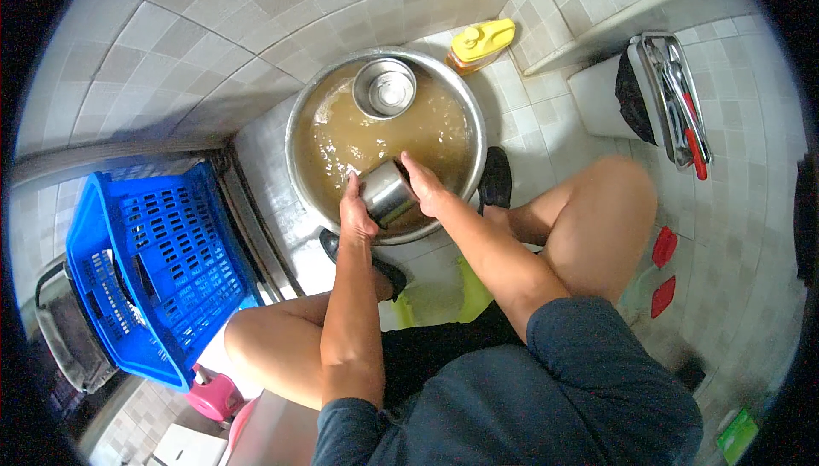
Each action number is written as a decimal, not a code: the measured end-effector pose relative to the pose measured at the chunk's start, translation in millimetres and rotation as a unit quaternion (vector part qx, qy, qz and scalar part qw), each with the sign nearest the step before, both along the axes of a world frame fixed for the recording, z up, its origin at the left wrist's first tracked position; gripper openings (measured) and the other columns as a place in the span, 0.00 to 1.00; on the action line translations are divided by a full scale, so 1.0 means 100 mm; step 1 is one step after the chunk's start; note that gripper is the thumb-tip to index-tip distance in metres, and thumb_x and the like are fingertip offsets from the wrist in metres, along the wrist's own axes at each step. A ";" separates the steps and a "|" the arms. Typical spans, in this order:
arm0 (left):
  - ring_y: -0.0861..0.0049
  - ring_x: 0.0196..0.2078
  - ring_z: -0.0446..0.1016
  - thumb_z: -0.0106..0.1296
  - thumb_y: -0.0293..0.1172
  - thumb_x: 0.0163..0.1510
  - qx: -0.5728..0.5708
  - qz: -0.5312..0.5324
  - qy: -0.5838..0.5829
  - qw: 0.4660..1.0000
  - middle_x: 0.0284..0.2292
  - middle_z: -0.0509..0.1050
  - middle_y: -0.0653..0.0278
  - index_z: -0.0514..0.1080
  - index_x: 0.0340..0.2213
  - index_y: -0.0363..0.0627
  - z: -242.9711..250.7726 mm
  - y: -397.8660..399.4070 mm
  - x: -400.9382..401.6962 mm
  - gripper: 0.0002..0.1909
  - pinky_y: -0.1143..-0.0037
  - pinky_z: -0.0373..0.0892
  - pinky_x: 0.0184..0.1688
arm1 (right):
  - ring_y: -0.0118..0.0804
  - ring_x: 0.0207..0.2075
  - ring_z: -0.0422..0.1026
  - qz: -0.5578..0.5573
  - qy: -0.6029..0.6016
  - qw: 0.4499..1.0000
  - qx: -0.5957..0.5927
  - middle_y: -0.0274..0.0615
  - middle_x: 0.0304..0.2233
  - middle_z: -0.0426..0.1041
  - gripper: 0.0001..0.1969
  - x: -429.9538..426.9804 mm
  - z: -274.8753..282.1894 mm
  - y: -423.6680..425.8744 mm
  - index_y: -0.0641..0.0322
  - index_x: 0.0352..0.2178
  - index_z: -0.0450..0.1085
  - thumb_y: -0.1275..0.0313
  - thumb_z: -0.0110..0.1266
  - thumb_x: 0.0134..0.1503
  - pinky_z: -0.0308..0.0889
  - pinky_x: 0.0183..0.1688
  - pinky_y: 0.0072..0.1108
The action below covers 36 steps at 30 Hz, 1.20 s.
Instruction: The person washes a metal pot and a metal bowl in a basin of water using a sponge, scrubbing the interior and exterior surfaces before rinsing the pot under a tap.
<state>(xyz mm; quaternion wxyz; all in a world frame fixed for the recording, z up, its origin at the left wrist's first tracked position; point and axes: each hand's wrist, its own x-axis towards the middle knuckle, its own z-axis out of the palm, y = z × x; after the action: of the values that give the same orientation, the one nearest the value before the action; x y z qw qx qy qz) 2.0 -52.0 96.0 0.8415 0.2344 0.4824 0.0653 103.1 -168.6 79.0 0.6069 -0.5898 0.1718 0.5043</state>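
Between my two hands is a cylindrical stainless steel container (389, 193), tilted on its side over the near part of a large round metal basin (481, 140). My left hand (356, 209) grips its left end, and my right hand (423, 186) is at the right end; the fingers of both are partly hidden. Cloudy brownish water (384, 140) with bright glints fills much of the basin. A smaller steel bowl (385, 90) floats or rests upright at the basin's far side, apart from my hands.
A blue plastic crate (185, 255) stands at the left. Behind the basin is a yellow-capped jug (480, 44). A metal tray (665, 146) of utensils with red handles sits on a white box (595, 104) at right. A pink plastic stool (214, 395) is lower left. Tiled walls enclose the space.
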 end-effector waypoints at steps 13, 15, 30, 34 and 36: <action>0.68 0.42 0.73 0.35 0.72 0.56 0.114 -0.077 0.050 0.989 0.43 0.75 0.55 0.69 0.49 0.34 0.05 -0.04 0.06 0.46 0.70 0.69 0.48 | 0.62 0.59 0.55 0.078 -0.358 0.930 0.001 0.61 0.57 0.60 0.35 -0.92 0.81 0.31 0.69 0.58 0.58 0.47 0.31 0.65 0.48 0.62 0.43; 0.64 0.50 0.69 0.35 0.74 0.55 0.050 -0.096 -0.053 0.993 0.52 0.69 0.54 0.63 0.55 0.34 0.09 -0.20 0.34 0.49 0.67 0.67 0.54 | 0.61 0.55 0.58 0.094 -0.559 0.818 -0.100 0.55 0.55 0.62 0.29 -0.71 0.27 0.11 0.57 0.61 0.56 0.51 0.31 0.66 0.51 0.59 0.46; 0.69 0.36 0.76 0.64 0.41 0.50 0.075 -0.188 -0.026 0.979 0.36 0.77 0.58 0.71 0.44 0.34 0.52 0.17 -0.11 0.26 0.70 0.72 0.43 | 0.39 0.50 0.69 0.091 0.082 0.992 0.037 0.42 0.51 0.71 0.34 0.27 0.38 -0.08 0.58 0.53 0.68 0.41 0.39 0.62 0.62 0.54 0.35; 0.58 0.48 0.73 0.53 0.47 0.58 0.049 0.003 -0.092 0.995 0.47 0.74 0.55 0.68 0.50 0.37 0.30 0.22 -0.06 0.27 0.57 0.68 0.53 | 0.48 0.54 0.68 -0.051 0.167 0.981 0.085 0.45 0.57 0.65 0.35 0.01 0.08 -0.15 0.56 0.60 0.56 0.43 0.41 0.62 0.71 0.46 0.48; 0.61 0.46 0.74 0.53 0.43 0.60 -0.014 0.063 -0.122 0.990 0.45 0.75 0.55 0.69 0.48 0.34 0.19 0.20 0.07 0.24 0.58 0.69 0.51 | 0.44 0.54 0.67 -0.124 0.099 0.986 0.046 0.41 0.55 0.67 0.32 -0.18 -0.01 -0.05 0.55 0.59 0.59 0.43 0.40 0.63 0.64 0.53 0.50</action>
<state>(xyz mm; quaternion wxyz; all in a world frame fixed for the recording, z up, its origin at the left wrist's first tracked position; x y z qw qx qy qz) 9.1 -32.4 114.9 0.8916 0.1818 0.3907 0.1390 85.0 -173.9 78.3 0.6711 -0.4823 0.2795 0.4887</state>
